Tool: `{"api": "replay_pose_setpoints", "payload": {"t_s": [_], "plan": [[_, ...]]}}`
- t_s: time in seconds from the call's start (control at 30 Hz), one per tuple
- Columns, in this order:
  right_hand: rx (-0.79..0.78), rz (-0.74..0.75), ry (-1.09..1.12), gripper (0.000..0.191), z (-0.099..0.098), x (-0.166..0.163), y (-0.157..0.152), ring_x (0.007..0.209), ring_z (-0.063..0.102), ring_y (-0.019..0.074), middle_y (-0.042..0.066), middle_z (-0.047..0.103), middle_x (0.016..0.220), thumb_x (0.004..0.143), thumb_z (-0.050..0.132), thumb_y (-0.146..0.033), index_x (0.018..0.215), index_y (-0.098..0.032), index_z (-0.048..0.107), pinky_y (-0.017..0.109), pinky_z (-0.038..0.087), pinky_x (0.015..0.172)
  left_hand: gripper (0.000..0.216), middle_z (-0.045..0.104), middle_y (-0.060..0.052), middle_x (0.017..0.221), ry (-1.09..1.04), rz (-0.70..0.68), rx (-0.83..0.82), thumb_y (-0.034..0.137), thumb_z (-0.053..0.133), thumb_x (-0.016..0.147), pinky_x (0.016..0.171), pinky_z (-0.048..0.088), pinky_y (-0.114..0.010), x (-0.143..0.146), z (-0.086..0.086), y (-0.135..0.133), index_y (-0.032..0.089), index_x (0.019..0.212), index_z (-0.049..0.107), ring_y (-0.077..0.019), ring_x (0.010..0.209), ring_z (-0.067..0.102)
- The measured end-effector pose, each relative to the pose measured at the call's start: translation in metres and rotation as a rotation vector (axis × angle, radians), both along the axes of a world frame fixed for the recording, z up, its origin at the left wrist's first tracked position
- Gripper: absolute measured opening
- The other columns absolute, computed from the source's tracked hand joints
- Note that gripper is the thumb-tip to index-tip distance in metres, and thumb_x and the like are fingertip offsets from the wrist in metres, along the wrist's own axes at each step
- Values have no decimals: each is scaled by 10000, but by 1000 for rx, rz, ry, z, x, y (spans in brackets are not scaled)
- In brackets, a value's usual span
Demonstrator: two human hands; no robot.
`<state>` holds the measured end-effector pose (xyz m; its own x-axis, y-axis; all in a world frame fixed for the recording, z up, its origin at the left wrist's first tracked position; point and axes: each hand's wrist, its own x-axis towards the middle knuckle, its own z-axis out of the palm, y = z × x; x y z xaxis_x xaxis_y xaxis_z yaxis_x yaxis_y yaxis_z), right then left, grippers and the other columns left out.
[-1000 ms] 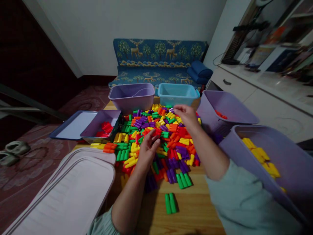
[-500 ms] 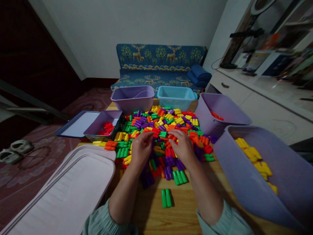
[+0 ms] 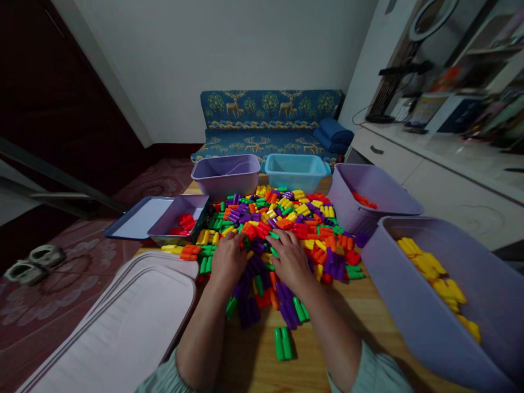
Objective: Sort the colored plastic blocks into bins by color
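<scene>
A heap of short plastic blocks [image 3: 303,218] in red, orange, yellow, green and purple covers the middle of a wooden table [image 3: 327,333]. Both my hands rest on its near side, close together. My left hand [image 3: 228,261] has its fingers curled down into red and purple blocks; what they grip is hidden. My right hand [image 3: 290,261] lies flat with fingers spread over purple and green blocks. A pair of green blocks [image 3: 282,343] lies apart, near my right forearm.
Bins ring the heap: a large purple one [image 3: 409,305] with yellow blocks at right, a purple one [image 3: 352,213] with orange blocks, a blue one [image 3: 295,177], a purple one [image 3: 225,180], a small one [image 3: 172,218] with red blocks. A white lid [image 3: 123,322] lies left.
My right hand came back from the far side of the heap to its near side, beside my left hand. Both hands now press on the blocks. The camera tipped slightly.
</scene>
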<state>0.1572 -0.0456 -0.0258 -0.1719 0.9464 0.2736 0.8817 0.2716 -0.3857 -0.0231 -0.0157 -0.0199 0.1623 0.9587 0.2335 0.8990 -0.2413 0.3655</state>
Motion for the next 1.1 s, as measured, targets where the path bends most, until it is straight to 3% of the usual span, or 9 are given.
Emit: {"api": "replay_pose_setpoints", "payload": {"t_s": [0.17,0.3,0.57,0.83,1.1], "plan": [[14,-38,10,384,-2,-2,1,1134,513,240,50,594,1214,785,599,-88,1110,-273,688,389,416,995,347,658,-107,1027,-56,68,40,190,613,806,878,486,-357,5,-10,4,157,1148,655,-265,990,616],[-7,-55,4,336,-2,-3,1,1046,568,227,46,619,1124,803,609,-127,1107,-254,671,376,429,925,317,625,-100,972,-63,72,81,275,660,802,859,482,-374,7,-16,6,166,1099,652,-275,969,597],[16,-85,-36,411,-4,-6,1,1110,577,243,81,626,1208,857,554,-176,1264,-214,585,388,397,953,258,621,-108,1025,-94,12,200,230,697,753,881,460,-406,9,-23,6,177,999,638,-289,1012,562],[87,-106,59,314,-9,-4,6,1032,649,223,85,700,1153,948,445,-213,1202,-183,626,348,423,923,201,628,-84,909,-136,-36,215,199,678,757,800,481,-367,9,-25,7,182,957,662,-250,894,602],[127,-109,305,235,-12,0,7,873,704,230,93,753,966,915,508,-225,1038,-182,703,319,494,798,220,620,-68,983,-545,-251,330,179,682,751,778,524,-297,20,-18,4,182,970,662,-177,887,619]]}}
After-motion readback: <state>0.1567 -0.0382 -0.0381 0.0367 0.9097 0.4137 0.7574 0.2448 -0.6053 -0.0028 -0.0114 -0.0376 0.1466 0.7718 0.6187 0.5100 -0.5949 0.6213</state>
